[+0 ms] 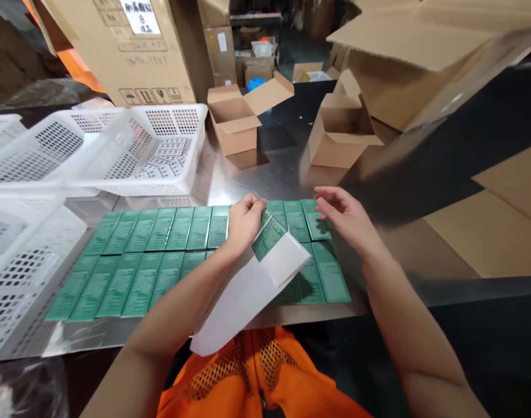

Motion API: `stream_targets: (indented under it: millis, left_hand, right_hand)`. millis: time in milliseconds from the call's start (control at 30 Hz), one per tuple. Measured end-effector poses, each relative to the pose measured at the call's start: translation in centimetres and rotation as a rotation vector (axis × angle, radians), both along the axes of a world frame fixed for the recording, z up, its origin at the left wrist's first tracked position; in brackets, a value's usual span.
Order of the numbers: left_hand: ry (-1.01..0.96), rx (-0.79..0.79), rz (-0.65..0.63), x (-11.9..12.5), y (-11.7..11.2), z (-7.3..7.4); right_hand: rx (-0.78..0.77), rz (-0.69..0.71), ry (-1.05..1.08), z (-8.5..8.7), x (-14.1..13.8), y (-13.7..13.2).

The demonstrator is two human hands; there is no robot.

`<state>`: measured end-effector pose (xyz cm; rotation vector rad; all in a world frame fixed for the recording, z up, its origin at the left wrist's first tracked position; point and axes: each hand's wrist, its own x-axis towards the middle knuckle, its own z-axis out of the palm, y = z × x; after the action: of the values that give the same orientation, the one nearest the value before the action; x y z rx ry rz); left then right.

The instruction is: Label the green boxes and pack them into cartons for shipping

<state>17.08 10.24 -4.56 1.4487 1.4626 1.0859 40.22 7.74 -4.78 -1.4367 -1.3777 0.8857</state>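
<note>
Two long rows of flat green boxes (pixel 199 227) lie side by side on the metal table. My left hand (pixel 244 223) is closed, its thumb and fingers pinching the corner of a green printed piece (pixel 270 237) over the rows. A long white sheet (pixel 234 307) overlaps that piece and slants down toward my body; whether the two are joined I cannot tell. My right hand (pixel 346 217) is open, fingers bent and apart, with nothing visible in it. It hovers beside the last green box (pixel 316 220) at the right end of the back row.
White perforated baskets (pixel 178 184) stand at the left, one holding blue-and-white printed pieces. Two small open cartons (pixel 237 136) (pixel 337 148) sit behind the rows. Larger cardboard boxes (pixel 152 64) rise at the back left and right. Cardboard flaps (pixel 487 232) reach in from the right.
</note>
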Motion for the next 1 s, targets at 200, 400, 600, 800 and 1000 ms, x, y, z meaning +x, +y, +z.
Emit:
stream_targets:
  millis: [200, 400, 600, 800, 1000]
  left_hand:
    - [0.205, 0.069, -0.066, 0.1, -1.0, 0.6]
    - [0.333, -0.047, -0.169, -0.6, -0.2, 1.3]
    - [0.251, -0.012, -0.195, -0.4, -0.2, 0.5]
    - [0.043, -0.041, -0.033, 0.0, -0.2, 0.4]
    - [-0.305, -0.109, -0.183, -1.0, -0.6, 2.5]
  right_hand:
    - [-0.034, 0.116, -0.185, 3.2, -3.9, -4.9]
    - [-0.052, -0.026, -0.132, 0.8, -5.4, -4.2]
    - [0.130, -0.182, -0.239, -0.4, -5.3, -5.0]
    - [0.632, 0.282, -0.403, 2.0, -5.1, -10.6]
    - [0.536, 0.057, 0.098, 3.7, 0.2, -12.9]
